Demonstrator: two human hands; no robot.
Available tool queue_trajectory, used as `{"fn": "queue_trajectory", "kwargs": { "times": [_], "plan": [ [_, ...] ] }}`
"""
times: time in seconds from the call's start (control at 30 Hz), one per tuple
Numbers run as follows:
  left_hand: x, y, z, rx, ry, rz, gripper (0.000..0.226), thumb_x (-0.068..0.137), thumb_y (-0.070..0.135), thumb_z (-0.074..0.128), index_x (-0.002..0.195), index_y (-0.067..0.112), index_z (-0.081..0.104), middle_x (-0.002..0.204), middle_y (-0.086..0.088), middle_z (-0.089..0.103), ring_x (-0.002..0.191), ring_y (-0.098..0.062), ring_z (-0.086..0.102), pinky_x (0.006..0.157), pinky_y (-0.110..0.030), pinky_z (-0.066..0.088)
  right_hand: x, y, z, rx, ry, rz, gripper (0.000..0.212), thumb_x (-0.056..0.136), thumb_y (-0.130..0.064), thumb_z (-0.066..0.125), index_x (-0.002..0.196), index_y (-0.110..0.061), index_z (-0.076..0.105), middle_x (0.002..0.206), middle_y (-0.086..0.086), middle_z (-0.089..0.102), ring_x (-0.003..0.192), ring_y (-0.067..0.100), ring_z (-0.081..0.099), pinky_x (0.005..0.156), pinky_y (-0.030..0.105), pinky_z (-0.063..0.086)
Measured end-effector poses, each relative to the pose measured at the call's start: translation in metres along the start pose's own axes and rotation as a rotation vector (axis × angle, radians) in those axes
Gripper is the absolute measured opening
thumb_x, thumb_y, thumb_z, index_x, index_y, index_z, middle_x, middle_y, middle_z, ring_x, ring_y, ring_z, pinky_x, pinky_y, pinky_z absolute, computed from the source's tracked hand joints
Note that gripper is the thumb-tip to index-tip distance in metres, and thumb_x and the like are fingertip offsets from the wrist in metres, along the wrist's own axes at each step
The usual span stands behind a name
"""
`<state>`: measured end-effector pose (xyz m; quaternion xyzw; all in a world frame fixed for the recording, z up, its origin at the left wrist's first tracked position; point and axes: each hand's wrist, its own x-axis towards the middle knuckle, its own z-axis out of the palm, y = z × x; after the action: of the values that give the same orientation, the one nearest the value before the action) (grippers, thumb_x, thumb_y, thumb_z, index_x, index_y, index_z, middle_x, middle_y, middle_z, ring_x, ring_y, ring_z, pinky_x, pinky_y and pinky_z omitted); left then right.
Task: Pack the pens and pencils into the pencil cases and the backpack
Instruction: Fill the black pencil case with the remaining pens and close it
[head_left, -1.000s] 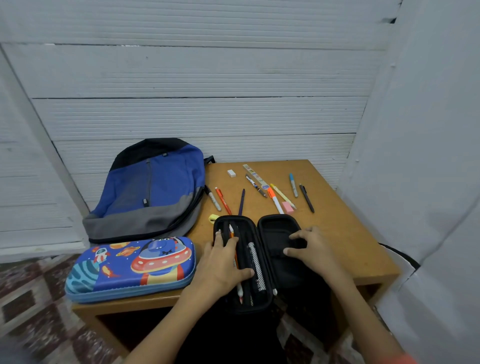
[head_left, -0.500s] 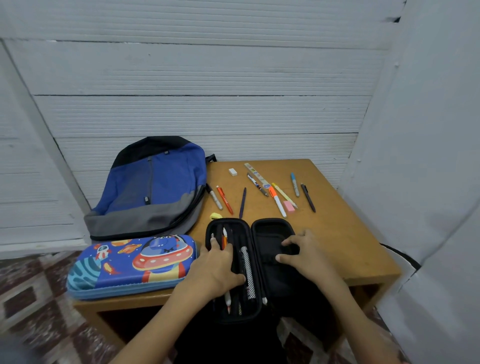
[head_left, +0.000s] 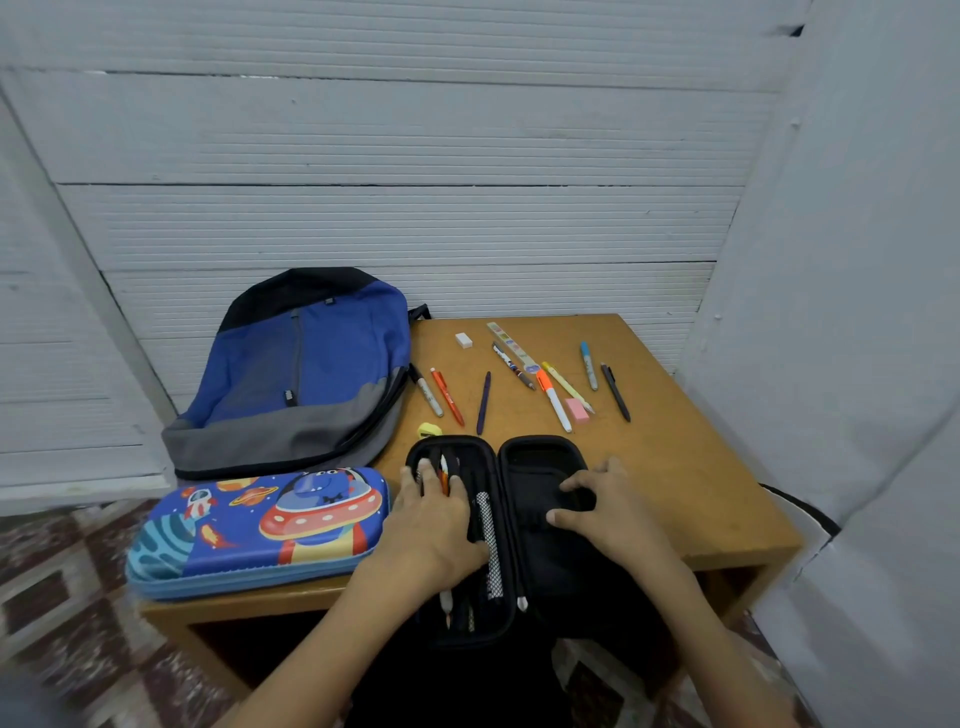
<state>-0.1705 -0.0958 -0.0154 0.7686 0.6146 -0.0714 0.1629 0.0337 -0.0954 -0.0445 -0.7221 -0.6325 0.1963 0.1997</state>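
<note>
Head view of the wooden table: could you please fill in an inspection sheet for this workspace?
Surface: wooden table, bare at right.
Job's things: black pencil case open at front, packed pens in its left half; blue cartoon pencil case closed, left; backpack behind that; loose pens beyond the black case.
Clutter: white eraser, pink eraser, yellow sharpener, ruler among the pens.
Grips: left hand presses packed pens; right hand rests on the case's right half.
Cables: nothing seen.
Surroundings: white ribbed wall, patterned floor.
</note>
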Motion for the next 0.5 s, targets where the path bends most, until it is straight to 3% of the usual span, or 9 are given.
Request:
{"fn": "queue_trajectory", "kwargs": {
  "times": [0.1,0.23,0.4,0.5],
  "plan": [
    [0.005,0.003,0.000,0.037,0.071,0.152,0.077,0.098,0.047,0.042,0.154,0.012,0.002,0.160,-0.014,-0.014,0.147,-0.029,-0.014,0.120,-0.040,0.001,0.000,0.000,0.000,-0.016,-0.002,0.008,0.050,0.079,-0.042,0.075,0.122,-0.022,0.061,0.113,-0.005,0.035,0.096,0.008,0.044,0.081,0.024,0.043],
    [0.019,0.004,0.002,0.019,0.042,0.293,0.073,0.099,0.048,0.039,0.154,0.015,0.004,0.161,-0.006,-0.011,0.147,-0.018,-0.015,0.121,-0.039,-0.005,0.002,-0.003,0.001,-0.048,-0.014,0.018,0.050,0.079,-0.042,0.075,0.123,-0.024,0.060,0.112,-0.004,0.034,0.097,0.009,0.044,0.079,0.024,0.043],
    [0.031,-0.005,0.012,-0.032,0.011,0.321,0.071,0.099,0.049,0.037,0.154,0.020,0.005,0.162,-0.001,-0.009,0.147,-0.015,-0.013,0.121,-0.039,-0.005,0.009,-0.004,-0.003,-0.101,-0.063,0.034,0.052,0.076,-0.045,0.076,0.122,-0.028,0.059,0.112,-0.004,0.038,0.105,0.014,0.045,0.082,0.028,0.045],
    [0.033,-0.005,0.014,-0.045,0.008,0.320,0.071,0.099,0.049,0.038,0.154,0.021,0.005,0.162,-0.001,-0.009,0.148,-0.015,-0.013,0.121,-0.038,-0.006,0.023,-0.007,-0.015,-0.085,-0.105,0.038,0.047,0.079,-0.042,0.075,0.120,-0.025,0.062,0.121,-0.002,0.052,0.104,0.011,0.048,0.081,0.026,0.042]
  ]
}}
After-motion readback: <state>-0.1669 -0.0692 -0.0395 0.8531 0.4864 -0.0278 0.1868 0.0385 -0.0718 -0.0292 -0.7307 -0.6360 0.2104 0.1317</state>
